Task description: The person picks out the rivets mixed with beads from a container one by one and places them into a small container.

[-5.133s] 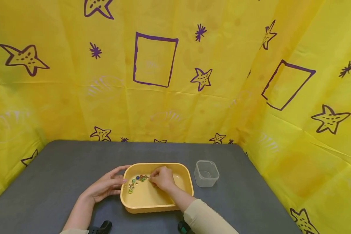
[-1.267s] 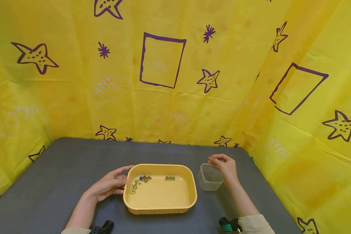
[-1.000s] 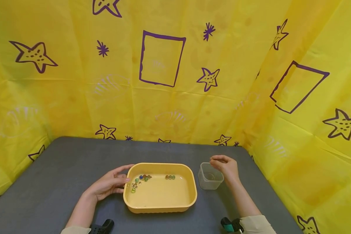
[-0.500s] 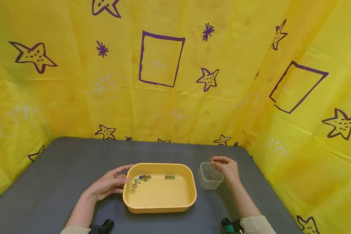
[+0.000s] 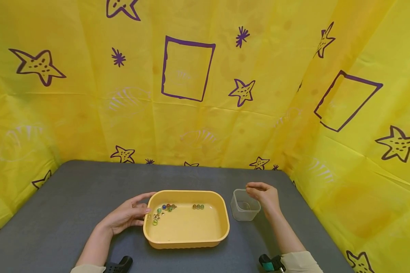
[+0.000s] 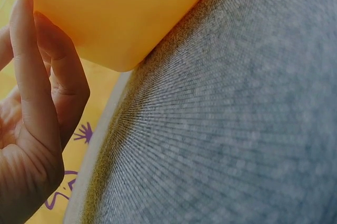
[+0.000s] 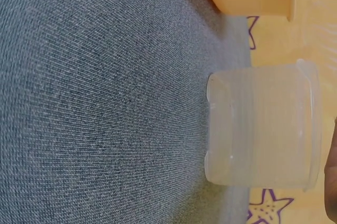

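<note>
My left hand (image 5: 130, 214) grips the left wall of the yellow tray (image 5: 188, 233), thumb over the rim and fingers outside. In the left wrist view my fingers (image 6: 31, 77) touch the tray's wall. Inside the tray, a loose cluster of glass marbles and small shiny pieces (image 5: 158, 217) lies at the left. Three marbles (image 5: 198, 207) stand in a row near the back right. My right hand (image 5: 265, 198) is over the back right rim of a clear plastic container (image 5: 245, 213). Its thumb and fingertips pinch a small amber-coloured piece, mostly hidden by them.
Tray and container stand side by side on a grey cloth-covered table (image 5: 89, 189), a narrow gap between them. A yellow curtain (image 5: 198, 125) with purple drawings encloses the back and sides. A black strap (image 5: 121, 264) is on the left wrist.
Since the oldest frame, my right hand has moved from inside the tray to above the clear container; the row of three marbles now shows. Over the last second almost nothing has moved.
</note>
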The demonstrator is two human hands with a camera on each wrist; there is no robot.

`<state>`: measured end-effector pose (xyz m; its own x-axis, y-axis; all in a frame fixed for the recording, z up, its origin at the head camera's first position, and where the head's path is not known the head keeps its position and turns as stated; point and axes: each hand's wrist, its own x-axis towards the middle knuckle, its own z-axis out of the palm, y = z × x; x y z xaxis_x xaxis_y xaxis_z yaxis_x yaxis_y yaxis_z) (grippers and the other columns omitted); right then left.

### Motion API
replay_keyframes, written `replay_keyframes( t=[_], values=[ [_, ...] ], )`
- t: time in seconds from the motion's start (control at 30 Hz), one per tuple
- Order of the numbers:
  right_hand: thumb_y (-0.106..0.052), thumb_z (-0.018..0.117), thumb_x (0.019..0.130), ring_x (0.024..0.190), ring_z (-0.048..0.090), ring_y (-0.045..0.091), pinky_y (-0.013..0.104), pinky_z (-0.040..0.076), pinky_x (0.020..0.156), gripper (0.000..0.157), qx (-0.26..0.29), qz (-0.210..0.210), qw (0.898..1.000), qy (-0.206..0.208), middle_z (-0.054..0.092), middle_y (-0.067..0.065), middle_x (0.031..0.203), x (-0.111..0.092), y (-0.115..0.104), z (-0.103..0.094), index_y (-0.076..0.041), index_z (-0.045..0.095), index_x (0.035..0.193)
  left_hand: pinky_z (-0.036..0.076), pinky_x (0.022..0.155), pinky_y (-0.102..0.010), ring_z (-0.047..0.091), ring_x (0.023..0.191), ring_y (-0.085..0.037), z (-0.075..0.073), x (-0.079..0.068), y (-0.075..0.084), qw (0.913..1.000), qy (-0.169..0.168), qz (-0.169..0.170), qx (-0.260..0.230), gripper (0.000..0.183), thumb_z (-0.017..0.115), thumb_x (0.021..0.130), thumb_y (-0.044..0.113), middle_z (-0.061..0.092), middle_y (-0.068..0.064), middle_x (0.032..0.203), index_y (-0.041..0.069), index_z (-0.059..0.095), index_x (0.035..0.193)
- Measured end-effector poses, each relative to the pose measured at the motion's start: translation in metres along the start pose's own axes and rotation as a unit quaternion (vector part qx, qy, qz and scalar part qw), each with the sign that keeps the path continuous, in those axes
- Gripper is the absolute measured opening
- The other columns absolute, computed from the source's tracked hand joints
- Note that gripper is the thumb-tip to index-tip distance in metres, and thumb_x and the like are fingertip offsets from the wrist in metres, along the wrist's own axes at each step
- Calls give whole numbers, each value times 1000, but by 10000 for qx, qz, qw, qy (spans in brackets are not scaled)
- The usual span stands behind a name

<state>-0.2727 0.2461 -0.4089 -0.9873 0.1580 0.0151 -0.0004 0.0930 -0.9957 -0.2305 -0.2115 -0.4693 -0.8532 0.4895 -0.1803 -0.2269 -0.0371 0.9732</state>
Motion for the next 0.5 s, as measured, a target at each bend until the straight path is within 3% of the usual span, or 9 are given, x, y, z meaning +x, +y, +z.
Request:
replay_keyframes(
  t=[0.5],
  values=[
    [0, 72, 86, 78, 75, 11, 25, 63, 76, 27, -53, -16, 10000, -35, 75, -11, 78, 2, 6, 1, 11, 69, 110, 63, 77, -27, 72, 96, -17, 0, 1, 0, 10000, 0, -26, -56, 76, 61, 98, 15, 65, -9, 113, 9, 15, 159]
  ],
)
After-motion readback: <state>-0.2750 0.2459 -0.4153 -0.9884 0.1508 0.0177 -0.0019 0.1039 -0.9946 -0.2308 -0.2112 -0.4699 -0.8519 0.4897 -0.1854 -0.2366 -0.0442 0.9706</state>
